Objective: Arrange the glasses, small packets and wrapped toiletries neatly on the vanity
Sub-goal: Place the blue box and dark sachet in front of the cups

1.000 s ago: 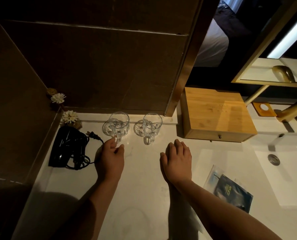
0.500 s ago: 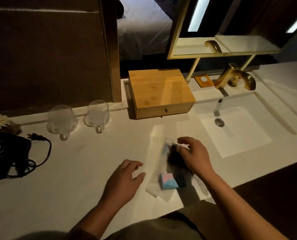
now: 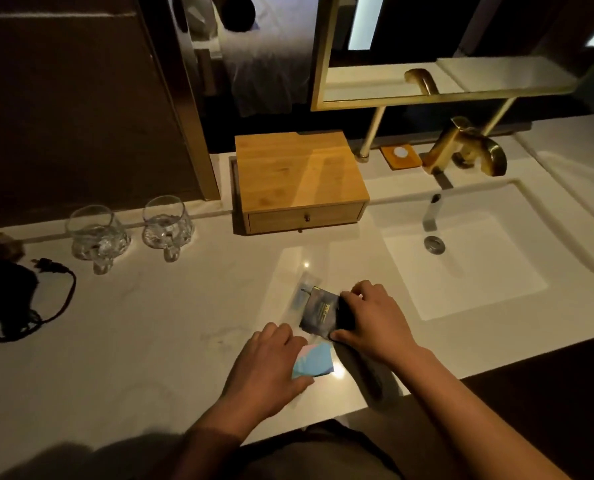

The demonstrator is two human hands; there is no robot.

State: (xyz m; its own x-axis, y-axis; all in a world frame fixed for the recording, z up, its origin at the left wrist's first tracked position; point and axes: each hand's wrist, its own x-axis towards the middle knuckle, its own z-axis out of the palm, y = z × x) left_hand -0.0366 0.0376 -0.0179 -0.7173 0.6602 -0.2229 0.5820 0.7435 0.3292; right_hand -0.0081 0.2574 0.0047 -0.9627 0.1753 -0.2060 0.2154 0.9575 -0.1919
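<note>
Head view, looking down on a white vanity (image 3: 150, 323) w/ a sink (image 3: 461, 265) at right. Right hand (image 3: 371, 317) sits near the front edge, just left of the sink, fingers curled round the right side of a dark packet (image 3: 318, 311), thumb at its near corner; packet tilted, partly lifted or flat, can't tell which. A clear wrapped toiletry (image 3: 302, 292) lies under/behind the packet, mostly hidden. Left hand (image 3: 271, 365) rests palm down just beside it, fingers bent over the left part of a small pink-and-blue packet (image 3: 318, 363), pressing or pinching it, can't tell. Two glasses (image 3: 96, 233) (image 3: 166, 226) stand side by side at the back left, handles toward the viewer, well apart from the hands. Wooden drawer box (image 3: 299, 174) sits at the back centre, gold tap (image 3: 461, 147) behind the sink. Black hair dryer w/ cord (image 3: 8, 299) lies at far left.
</note>
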